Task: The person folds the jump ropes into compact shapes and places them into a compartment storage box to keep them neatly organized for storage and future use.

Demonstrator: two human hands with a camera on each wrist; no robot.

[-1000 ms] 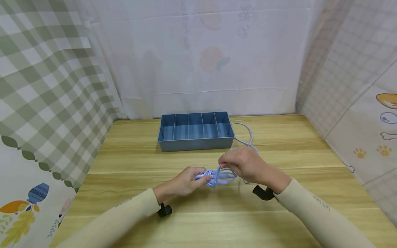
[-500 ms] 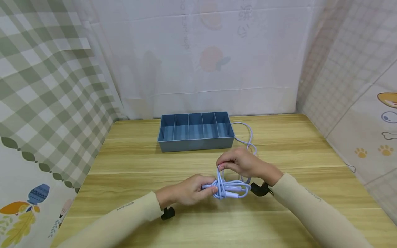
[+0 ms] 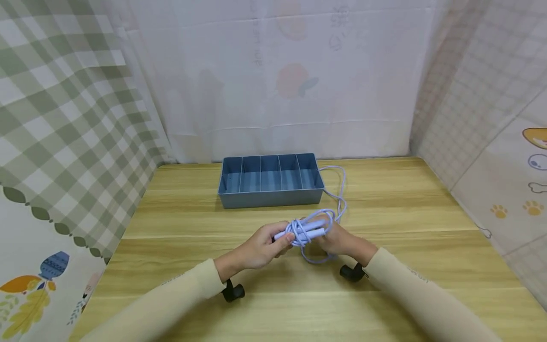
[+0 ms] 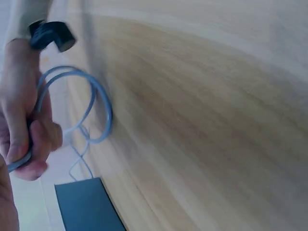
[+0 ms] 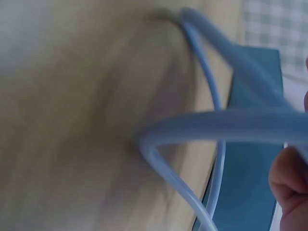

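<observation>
Lavender cord point(image 3: 295, 231) wound in several turns about two matching rods point(image 3: 317, 233), held above the bench point(image 3: 192, 228). Left hand point(image 3: 264, 243) in a closed grip on the left end of that bundle, with thumb across the top. Right hand point(image 3: 343, 240) partly hidden behind the bundle in the head view; in the left wrist view, cord pinched there between thumb and finger. One loop drooping below; a loose length trailing away in bends to the right end of a blue-grey box point(image 3: 271, 198), five compartments in a row, well beyond both hands. At each wrist, a cream sleeve point(image 3: 188, 290) and a black mount point(image 3: 232, 290). Farther out, green-checked cloth point(image 3: 64, 90) at left, pale printed sheet point(image 3: 192, 90) at the back
</observation>
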